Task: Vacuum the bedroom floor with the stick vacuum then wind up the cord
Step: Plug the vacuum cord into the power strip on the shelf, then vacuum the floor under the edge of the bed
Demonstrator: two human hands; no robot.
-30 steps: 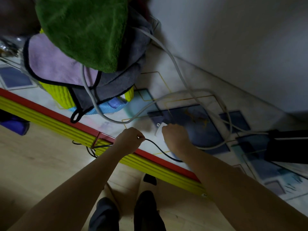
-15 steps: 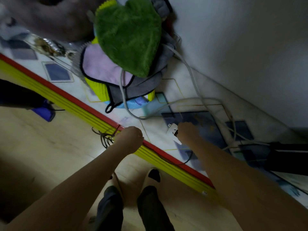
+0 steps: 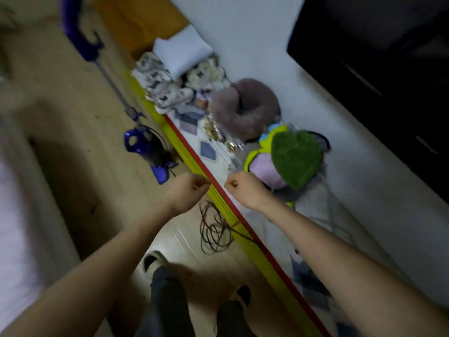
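A dark power cord (image 3: 215,231) hangs in several loops over the wooden floor, just below my left hand (image 3: 187,190), which grips its top. One strand runs right from the loops and passes under my right forearm. My right hand (image 3: 243,190) is curled in a fist over the play mat (image 3: 267,261) and seems to pinch the cord's end, though blur hides the detail. The blue stick vacuum (image 3: 145,147) lies on the floor to the left, its tube reaching up to the handle (image 3: 80,35).
The play mat has a yellow and red edge. A pile of soft toys and cloths (image 3: 289,159), a grey ring cushion (image 3: 245,105) and a white pillow (image 3: 181,49) lie on the mat by the white wall. A dark cabinet (image 3: 388,69) stands at right. My feet (image 3: 194,300) are below.
The view has swung up and back from the power strip. My right hand left the white strip and rose level with my left. The cord loops now hang free over the floor.
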